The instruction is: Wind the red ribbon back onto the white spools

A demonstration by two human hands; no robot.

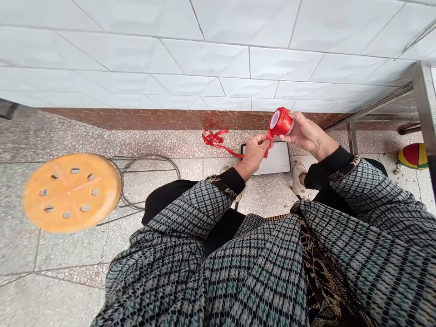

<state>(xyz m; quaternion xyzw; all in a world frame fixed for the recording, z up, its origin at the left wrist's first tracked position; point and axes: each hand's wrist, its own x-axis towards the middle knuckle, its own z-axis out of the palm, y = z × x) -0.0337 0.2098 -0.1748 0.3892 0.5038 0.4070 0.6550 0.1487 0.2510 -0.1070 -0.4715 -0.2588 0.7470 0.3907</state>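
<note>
A spool of red ribbon (282,121) with white rims is tilted in my right hand (308,134), whose fingers grip its right end. From the spool a strip of ribbon runs down to my left hand (254,152), which pinches it between thumb and fingers. A loose tail of red ribbon (223,146) leaves my left hand toward the left and ends in loops near the base of the wall. Below both hands a shallow white tray with a dark rim (277,160) lies on the floor, partly hidden by my left hand.
To the left stands a round orange stool (73,193) with thin metal legs. White wall tiles (225,59) rise in front. On the right are a metal frame (424,104) and a red, yellow and green ball (413,156). My shoe (298,180) is beside the tray.
</note>
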